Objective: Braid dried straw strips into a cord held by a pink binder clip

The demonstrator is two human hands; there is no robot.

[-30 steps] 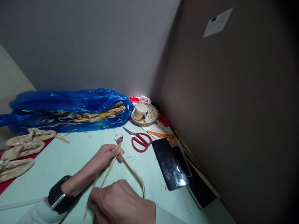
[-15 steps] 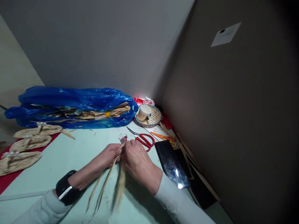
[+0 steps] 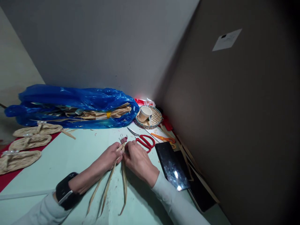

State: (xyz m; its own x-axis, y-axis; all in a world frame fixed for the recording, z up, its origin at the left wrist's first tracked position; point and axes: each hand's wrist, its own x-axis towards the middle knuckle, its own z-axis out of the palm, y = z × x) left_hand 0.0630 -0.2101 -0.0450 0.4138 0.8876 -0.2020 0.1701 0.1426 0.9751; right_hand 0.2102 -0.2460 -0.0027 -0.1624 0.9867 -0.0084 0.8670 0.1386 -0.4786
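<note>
My left hand (image 3: 109,157) and my right hand (image 3: 137,159) meet at the middle of the pale green table (image 3: 70,156). Both pinch the upper ends of several tan straw strips (image 3: 110,182), which trail back toward me across the table. A small binder clip (image 3: 123,139) sits at the top of the strips, just beyond my fingertips. A black watch (image 3: 67,190) is on my left wrist.
Red-handled scissors (image 3: 144,140) lie just right of my hands, orange scissors (image 3: 164,137) beyond. A black phone (image 3: 172,165) lies at the right. A blue plastic bag of straw (image 3: 70,107), a woven dish with a paper cup (image 3: 147,116), woven straw soles (image 3: 30,142) at left.
My right hand has moved from the near edge up to the clip end of the strips, beside my left hand. The loose strip it carried now lies straight on the table.
</note>
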